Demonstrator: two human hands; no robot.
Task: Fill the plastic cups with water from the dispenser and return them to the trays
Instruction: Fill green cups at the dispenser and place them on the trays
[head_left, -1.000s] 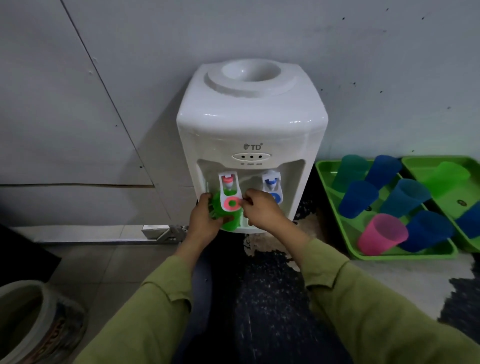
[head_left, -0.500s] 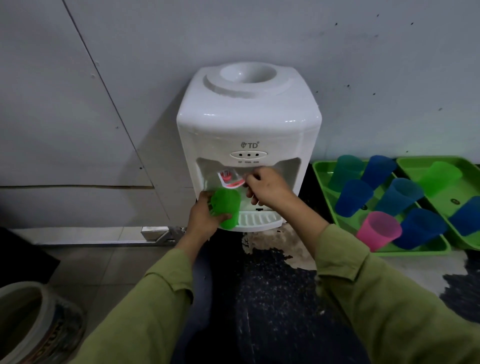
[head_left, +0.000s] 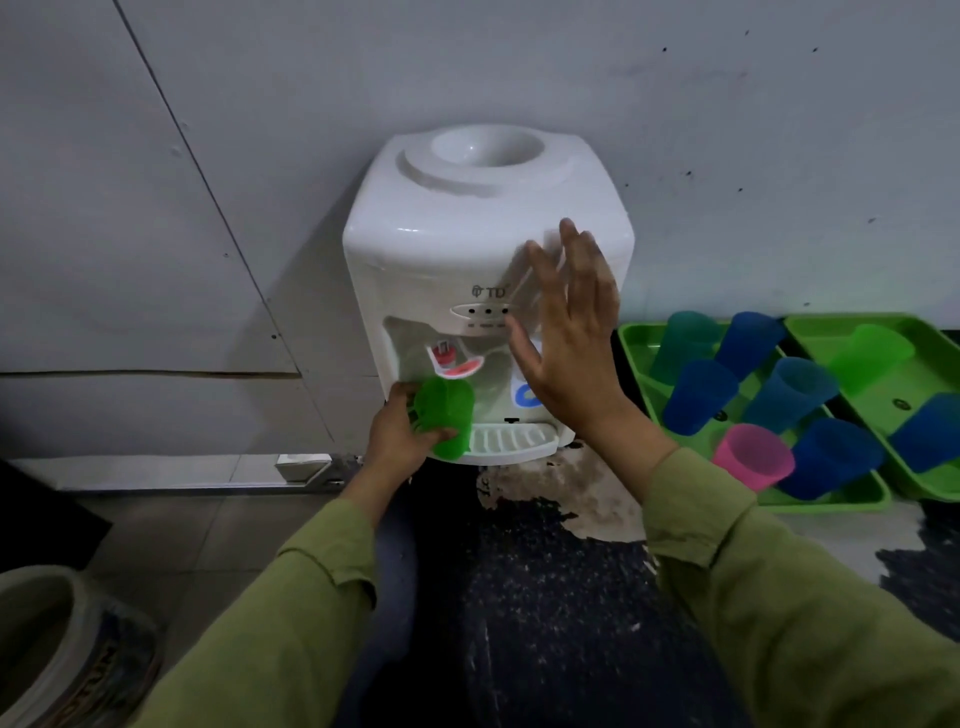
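Now, filling step. Left hand wraps green cup, low at left of dispenser recess, just under red tap, over left end of drip tray. Right hand hovers before front panel, fingers spread straight, holding nothing. Best practice: centre mouth under spout, keep cup level, then press lever. Cup long axis near upright, mouth up toward tap, base toward floor. Slight lean possible, hard to tell.

The right grip is motion-blurred and covers most of the blue tap. The left grip hides part of the green cup; its water level cannot be told. Edges cut off the right tray and bucket.
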